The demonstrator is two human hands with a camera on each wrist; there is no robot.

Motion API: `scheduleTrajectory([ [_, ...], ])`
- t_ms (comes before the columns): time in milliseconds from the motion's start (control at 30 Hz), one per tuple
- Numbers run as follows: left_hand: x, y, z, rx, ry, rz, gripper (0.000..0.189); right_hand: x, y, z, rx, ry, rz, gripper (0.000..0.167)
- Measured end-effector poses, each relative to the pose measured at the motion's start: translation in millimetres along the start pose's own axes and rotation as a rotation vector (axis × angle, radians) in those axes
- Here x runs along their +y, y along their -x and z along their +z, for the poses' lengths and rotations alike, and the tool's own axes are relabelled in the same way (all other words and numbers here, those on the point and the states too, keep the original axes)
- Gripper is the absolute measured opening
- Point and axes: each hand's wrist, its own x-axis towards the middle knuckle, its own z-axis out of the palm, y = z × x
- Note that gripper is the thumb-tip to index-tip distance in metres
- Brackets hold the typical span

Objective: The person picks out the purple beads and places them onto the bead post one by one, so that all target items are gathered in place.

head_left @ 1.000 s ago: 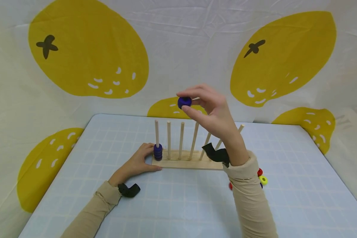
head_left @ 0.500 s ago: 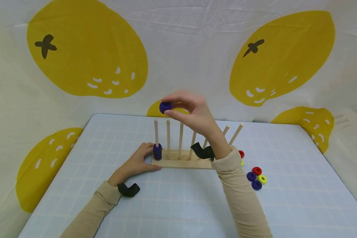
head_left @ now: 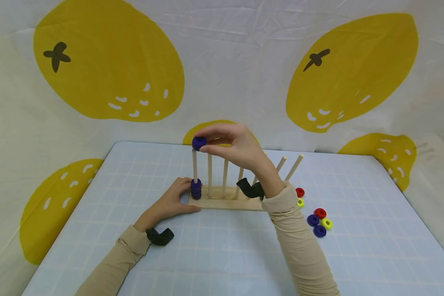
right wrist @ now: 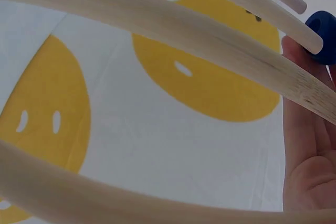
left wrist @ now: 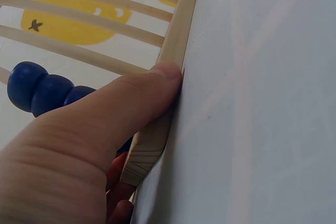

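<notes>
R hand (head_left: 240, 146) fingers pinch blue ring (head_left: 199, 143) by tip of end peg (head_left: 195, 166), prob. not on yet; L hand (head_left: 171, 202) fingers grip base (head_left: 225, 203); blue stack (head_left: 196, 189) done, loose rings (head_left: 320, 232) left on table (head_left: 225, 255)

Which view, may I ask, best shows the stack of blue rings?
The head view, showing the stack whole. The left wrist view is closer, but the left hand hides part; the right wrist shows none.

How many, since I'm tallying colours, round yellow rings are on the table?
2 visible: one round yellow ring beside the right beige fabric sleeve, another yellow ring farther right beside a round red ring. The sleeve may hide more.
</notes>
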Motion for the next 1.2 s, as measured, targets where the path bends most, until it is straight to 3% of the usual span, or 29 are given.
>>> scheduleTrajectory([
  [300,0.4,0.9,-0.9,-0.012,0.011,-0.026,0.065,0.5,-2.3,4.2,-0.035,0.099,0.003,0.028],
  [700,3.1,0.4,-1.8,0.010,-0.007,0.014,0.064,-3.4,-3.0,8.8,-0.085,0.245,0.052,0.027],
  [867,2.6,0.1,-0.9,0.016,-0.011,0.032,0.063,-4.3,-2.2,7.8,-0.089,0.258,0.055,0.028],
  [1200,2.9,0.0,-0.3,-0.012,0.001,-0.013,0.065,-4.1,-0.2,6.8,-0.040,0.209,0.020,0.021],
])
